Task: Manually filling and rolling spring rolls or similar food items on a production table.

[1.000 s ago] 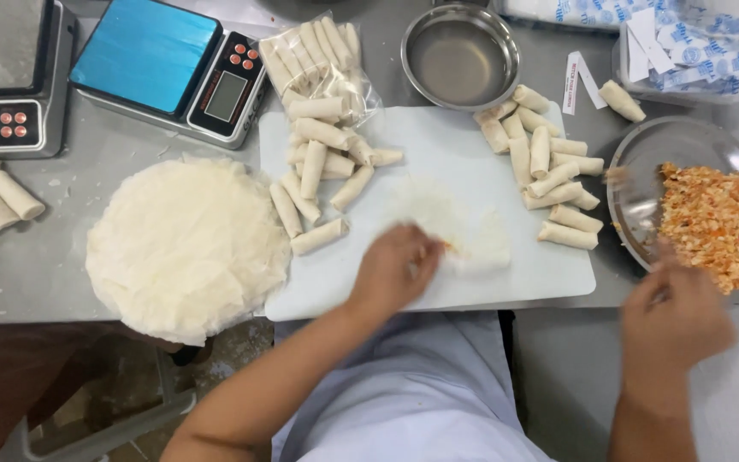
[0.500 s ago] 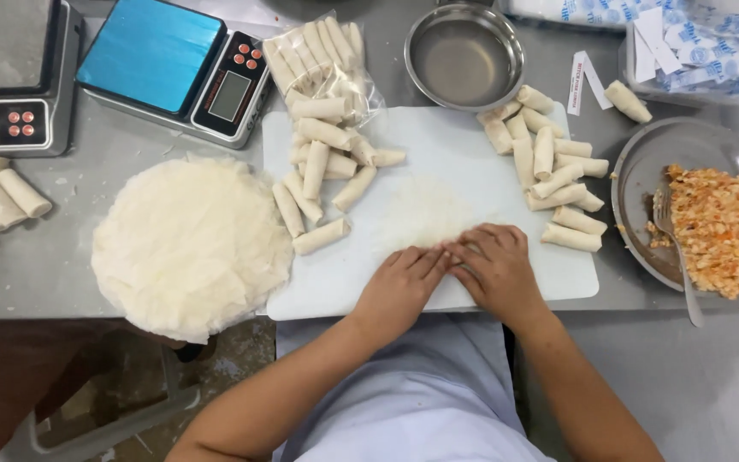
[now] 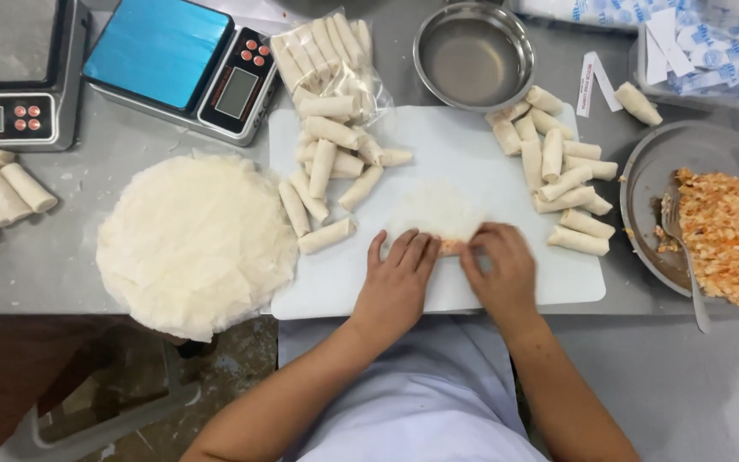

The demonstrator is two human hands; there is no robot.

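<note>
Near edge of white cutting board (image 3: pixel 472 154): left hand (image 3: pixel 397 282) & right hand (image 3: pixel 499 272), fingers curled down, pinching thin wrapper (image 3: pixel 434 210) w/ orange filling (image 3: pixel 449 247) between; finished rolls (image 3: pixel 558 175) far right.
</note>
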